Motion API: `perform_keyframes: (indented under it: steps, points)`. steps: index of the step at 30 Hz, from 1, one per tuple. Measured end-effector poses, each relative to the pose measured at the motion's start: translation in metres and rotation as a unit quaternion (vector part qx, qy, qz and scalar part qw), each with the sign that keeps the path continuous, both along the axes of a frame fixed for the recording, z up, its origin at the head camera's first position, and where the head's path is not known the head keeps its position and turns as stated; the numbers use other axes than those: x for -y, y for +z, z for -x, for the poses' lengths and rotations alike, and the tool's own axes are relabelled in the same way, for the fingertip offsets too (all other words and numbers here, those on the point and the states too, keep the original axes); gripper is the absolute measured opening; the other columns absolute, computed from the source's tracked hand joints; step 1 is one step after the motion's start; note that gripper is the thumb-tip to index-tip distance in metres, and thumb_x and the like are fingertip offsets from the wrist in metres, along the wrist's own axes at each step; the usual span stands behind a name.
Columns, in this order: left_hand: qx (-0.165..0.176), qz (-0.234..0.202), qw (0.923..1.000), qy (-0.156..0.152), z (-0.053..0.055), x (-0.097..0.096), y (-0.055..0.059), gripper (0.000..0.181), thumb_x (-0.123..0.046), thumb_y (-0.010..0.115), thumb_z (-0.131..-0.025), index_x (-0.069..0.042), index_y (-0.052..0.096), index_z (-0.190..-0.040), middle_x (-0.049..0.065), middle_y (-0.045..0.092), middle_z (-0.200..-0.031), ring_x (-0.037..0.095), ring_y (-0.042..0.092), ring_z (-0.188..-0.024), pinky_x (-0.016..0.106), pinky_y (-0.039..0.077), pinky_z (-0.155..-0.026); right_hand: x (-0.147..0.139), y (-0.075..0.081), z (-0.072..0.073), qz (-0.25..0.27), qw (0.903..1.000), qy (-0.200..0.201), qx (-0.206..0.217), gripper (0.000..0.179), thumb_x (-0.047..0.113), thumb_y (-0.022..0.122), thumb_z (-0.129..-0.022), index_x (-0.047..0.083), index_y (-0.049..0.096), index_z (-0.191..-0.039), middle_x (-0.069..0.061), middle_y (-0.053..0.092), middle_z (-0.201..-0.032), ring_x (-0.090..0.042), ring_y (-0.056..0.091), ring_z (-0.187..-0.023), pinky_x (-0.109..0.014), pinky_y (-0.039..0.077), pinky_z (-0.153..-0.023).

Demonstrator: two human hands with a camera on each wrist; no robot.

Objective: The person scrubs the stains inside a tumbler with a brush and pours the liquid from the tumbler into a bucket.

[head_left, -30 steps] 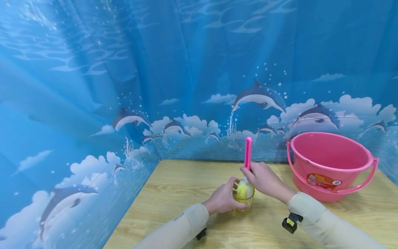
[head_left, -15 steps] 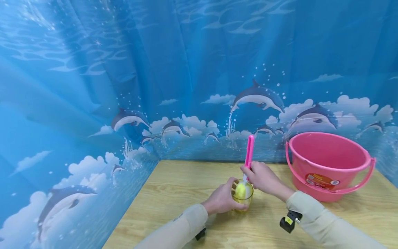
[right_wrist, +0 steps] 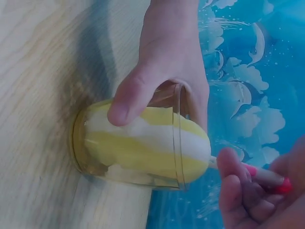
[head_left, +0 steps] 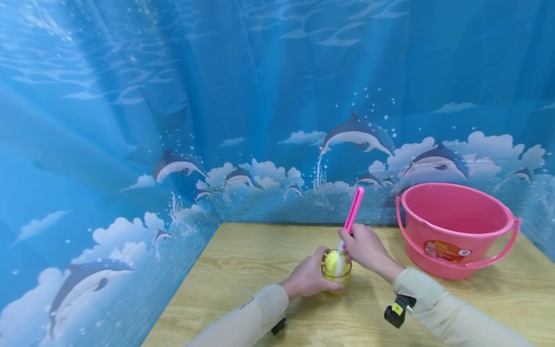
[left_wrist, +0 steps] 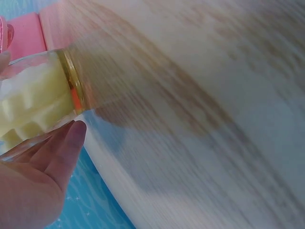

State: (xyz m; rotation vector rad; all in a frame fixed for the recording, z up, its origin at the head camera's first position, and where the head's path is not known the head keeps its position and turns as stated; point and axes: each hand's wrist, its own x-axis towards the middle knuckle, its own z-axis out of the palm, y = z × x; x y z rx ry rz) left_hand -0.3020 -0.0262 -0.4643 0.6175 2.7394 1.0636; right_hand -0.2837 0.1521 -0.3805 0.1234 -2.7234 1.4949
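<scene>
An amber-tinted clear glass cup (head_left: 342, 280) stands over the wooden table (head_left: 256, 246), its mouth facing up. My left hand (head_left: 307, 278) grips it from the left, the thumb along the near side and the fingers round the far side. Inside the cup sits the yellow-and-white sponge head (right_wrist: 147, 143) of a cup brush. The brush's pink handle (head_left: 354, 208) rises from the cup, leaning to the right. My right hand (head_left: 365, 246) holds the brush low, close above the rim. In the left wrist view, part of the cup is cut off at the edge.
A large pink bucket (head_left: 451, 241) with a hanging handle stands on the right of the table, just beyond my right forearm. A blue curtain (head_left: 269, 120) printed with dolphins hangs behind the table and along its left side.
The brush handle has tipped to the right, from nearly upright to a clear slant. The sponge has turned inside the cup, while the left hand keeps its hold in much the same place.
</scene>
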Motion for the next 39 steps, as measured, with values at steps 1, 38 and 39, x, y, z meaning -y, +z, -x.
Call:
perform_keyframes:
  steps: [1, 38, 39]
  points:
    - [-0.001, 0.001, 1.0, 0.0, 0.0, 0.0, 0.0, 0.092, -0.049, 0.093, -0.065, -0.025, 0.044, -0.139, -0.005, 0.067, -0.119, 0.005, 0.063, -0.101, 0.026, 0.053, -0.086, 0.0, -0.001, 0.0, 0.001, 1.0, 0.001, 0.0, 0.034, 0.027, 0.05, -0.106, 0.002, 0.063, -0.087, -0.01, 0.064, -0.069, -0.021, 0.063, -0.054, -0.028, 0.047, -0.044]
    - [0.0, -0.007, 0.9999, -0.012, 0.003, 0.003, -0.001, 0.094, -0.047, 0.092, -0.067, -0.029, 0.041, -0.145, -0.013, 0.066, -0.108, 0.001, 0.061, -0.092, 0.027, 0.052, -0.082, 0.005, 0.01, -0.017, -0.108, 0.9838, 0.125, -0.069, 0.024, 0.025, 0.054, -0.104, 0.008, 0.071, -0.104, 0.001, 0.052, -0.062, -0.012, 0.047, -0.051, -0.023, 0.04, -0.046]
    - [0.0, -0.008, 0.9999, -0.013, 0.003, 0.003, 0.0, 0.092, -0.047, 0.092, -0.067, -0.028, 0.043, -0.143, -0.013, 0.066, -0.106, 0.001, 0.061, -0.09, 0.026, 0.052, -0.08, 0.004, 0.011, -0.017, -0.105, 0.9839, 0.128, -0.068, 0.024, 0.025, 0.054, -0.104, 0.008, 0.071, -0.104, 0.001, 0.052, -0.062, -0.012, 0.047, -0.051, -0.023, 0.039, -0.045]
